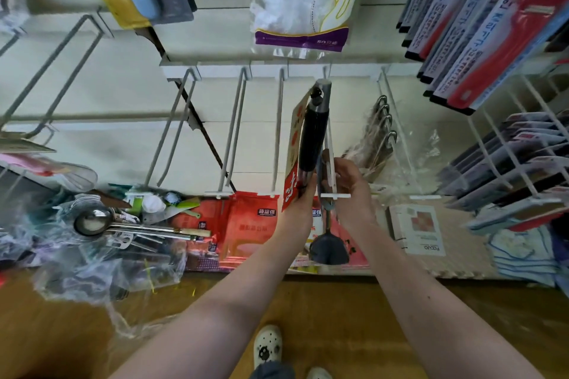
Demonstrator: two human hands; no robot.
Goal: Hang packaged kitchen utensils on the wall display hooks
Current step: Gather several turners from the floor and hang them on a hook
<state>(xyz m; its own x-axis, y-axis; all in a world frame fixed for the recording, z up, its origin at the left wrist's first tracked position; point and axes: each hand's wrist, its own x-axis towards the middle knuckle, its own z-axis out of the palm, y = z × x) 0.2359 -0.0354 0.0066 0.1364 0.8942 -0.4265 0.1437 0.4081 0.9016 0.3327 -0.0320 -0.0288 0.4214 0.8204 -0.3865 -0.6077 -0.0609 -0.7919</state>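
Both forearms reach up from 6 o'clock to meet just right of the middle of the view. The left hand (300,198) is palm up, its fingers clasped round the lower steel shaft of a black-handled utensil (311,138), pinning the red end of the utensil's card tag (292,144) against it. The utensil points steeply toward 12 o'clock, and its steel tip with the hanging eye lies up by the wall rail, at the root of a white hook (329,135). Whether the eye is already on the wire cannot be told.

At 3 o'clock of the left hand and just beside it, the right hand (349,186) has its thumb and fingers curled round the front part of that hook, just behind its crossbar. A grey spatula (328,248) hangs below the hand toward 6 o'clock; whether the fingers also hold its handle cannot be told.

Bare hooks (237,129) stand off at 9 o'clock. A glove pack (300,0) hangs at 12 o'clock. A steel ladle (92,221) lies among loose wrappers at 8 o'clock, and a white shoe (268,346) stands on the wooden floor (338,311) at 6 o'clock.
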